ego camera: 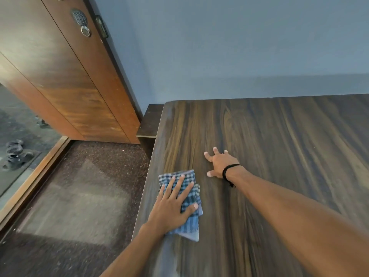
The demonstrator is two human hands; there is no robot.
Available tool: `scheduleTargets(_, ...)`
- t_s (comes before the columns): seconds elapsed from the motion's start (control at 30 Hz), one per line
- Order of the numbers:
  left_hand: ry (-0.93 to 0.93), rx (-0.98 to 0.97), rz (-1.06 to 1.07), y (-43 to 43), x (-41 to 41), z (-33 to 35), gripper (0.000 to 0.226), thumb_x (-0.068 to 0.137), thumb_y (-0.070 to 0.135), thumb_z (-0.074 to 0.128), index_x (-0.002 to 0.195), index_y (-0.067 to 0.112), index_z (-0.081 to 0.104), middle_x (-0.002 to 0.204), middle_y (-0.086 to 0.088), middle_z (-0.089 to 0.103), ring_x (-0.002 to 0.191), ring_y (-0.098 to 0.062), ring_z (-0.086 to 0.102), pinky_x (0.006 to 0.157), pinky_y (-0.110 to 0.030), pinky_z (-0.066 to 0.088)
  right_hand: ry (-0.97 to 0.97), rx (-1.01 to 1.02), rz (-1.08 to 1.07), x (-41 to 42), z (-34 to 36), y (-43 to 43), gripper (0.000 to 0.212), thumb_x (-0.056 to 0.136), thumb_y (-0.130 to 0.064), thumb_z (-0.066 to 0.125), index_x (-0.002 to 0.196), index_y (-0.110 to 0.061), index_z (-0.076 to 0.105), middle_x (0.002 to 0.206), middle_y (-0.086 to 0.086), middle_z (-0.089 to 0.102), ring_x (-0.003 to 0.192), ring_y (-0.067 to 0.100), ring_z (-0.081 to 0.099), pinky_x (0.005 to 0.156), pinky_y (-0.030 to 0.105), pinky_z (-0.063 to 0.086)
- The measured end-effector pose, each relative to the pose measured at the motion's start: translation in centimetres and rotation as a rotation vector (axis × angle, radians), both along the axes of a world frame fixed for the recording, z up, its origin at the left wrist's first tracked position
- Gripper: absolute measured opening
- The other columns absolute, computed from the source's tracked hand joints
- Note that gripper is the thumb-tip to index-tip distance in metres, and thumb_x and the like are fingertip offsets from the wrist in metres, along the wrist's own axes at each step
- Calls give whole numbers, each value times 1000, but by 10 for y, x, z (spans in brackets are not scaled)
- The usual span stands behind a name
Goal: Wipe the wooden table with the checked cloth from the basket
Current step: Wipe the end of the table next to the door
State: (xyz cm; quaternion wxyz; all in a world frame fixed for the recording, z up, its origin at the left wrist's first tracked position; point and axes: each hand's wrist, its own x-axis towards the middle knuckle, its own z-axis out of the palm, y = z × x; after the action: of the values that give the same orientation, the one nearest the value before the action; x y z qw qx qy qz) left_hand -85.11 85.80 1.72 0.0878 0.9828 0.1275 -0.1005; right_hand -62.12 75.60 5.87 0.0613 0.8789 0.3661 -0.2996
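A blue checked cloth (188, 181), folded, lies on the dark wooden table (269, 136) close to its left edge. My left hand (172, 204) presses flat on the cloth, fingers spread over it. My right hand (219, 163) rests on the bare table a little further in and to the right of the cloth, fingers spread, palm down, with a black band at the wrist. No basket is in view.
The table's left edge drops to a dark speckled floor (79, 196). A brown wooden door (69, 76) stands open at the left, with sandals (16, 154) beyond its threshold. A blue wall (239, 47) runs behind the table. A low dark ledge (151, 120) adjoins the table's far left corner.
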Motion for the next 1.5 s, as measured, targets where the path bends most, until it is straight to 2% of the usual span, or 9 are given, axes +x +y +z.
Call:
scheduleTargets(0.1,-1,-14,42,2,-17,0,66,96,75,18,149,54,-16,158,16,-29,147,-14,-30,118,-38,-19,-19,-21,4,-4,1,-3,85,99,-47,55,160,-32,-3,168,6,-12,152,43,1,118,55,26)
scheduleTargets(0.3,102,-34,95,42,57,1,72,94,76,17,152,48,-17,158,12,-30,150,-21,-24,123,-50,-8,-1,-122,41,-14,8,-1,110,88,-51,70,160,-28,-11,166,9,-18,151,46,-2,119,53,20)
scheduleTargets(0.5,75,-12,-22,-19,-35,7,69,94,78,10,146,52,-28,156,11,-39,143,-21,-38,120,-44,-19,18,-39,32,-12,4,-6,107,88,-44,73,160,-30,-5,167,7,-14,151,45,-1,116,55,30)
scheduleTargets(0.73,104,-24,47,1,1,10,72,96,75,16,152,47,-19,157,9,-34,147,-20,-32,123,-50,-9,8,-11,22,-16,2,-9,103,90,-45,70,161,-29,-3,167,8,-12,152,44,0,118,55,28)
scheduleTargets(0.87,-26,84,-44,-39,-62,0,72,97,75,21,157,43,-1,167,2,-11,153,-32,-3,123,-46,-6,-17,22,27,-16,-2,-18,98,91,-49,68,161,-33,1,168,5,-9,153,41,2,115,55,31)
scheduleTargets(1.0,105,-22,4,-37,-74,2,71,94,79,11,151,49,-19,160,10,-32,147,-21,-32,122,-48,-15,-47,28,0,-24,-4,-14,91,94,-46,65,161,-30,5,168,8,-4,151,44,8,116,55,31)
scheduleTargets(1.17,95,-18,92,-19,-36,2,73,95,75,15,152,46,-18,162,9,-27,148,-19,-28,123,-50,-8,-42,-26,49,-39,-13,-26,98,91,-59,62,161,-29,1,167,12,-7,150,47,9,120,53,25)
scheduleTargets(1.37,98,18,-27,-71,-134,1,73,92,79,3,151,45,-23,159,9,-34,146,-19,-35,120,-44,-17,-56,-23,95,-49,-15,-36,110,84,-64,68,161,-28,-2,167,12,-8,150,48,8,120,54,22)
scheduleTargets(1.5,107,34,-8,-64,-127,2,72,94,77,6,153,45,-19,160,10,-33,147,-18,-33,122,-45,-14,-69,-12,86,-44,-14,-31,111,83,-63,69,161,-23,1,166,20,-7,151,43,14,123,53,15)
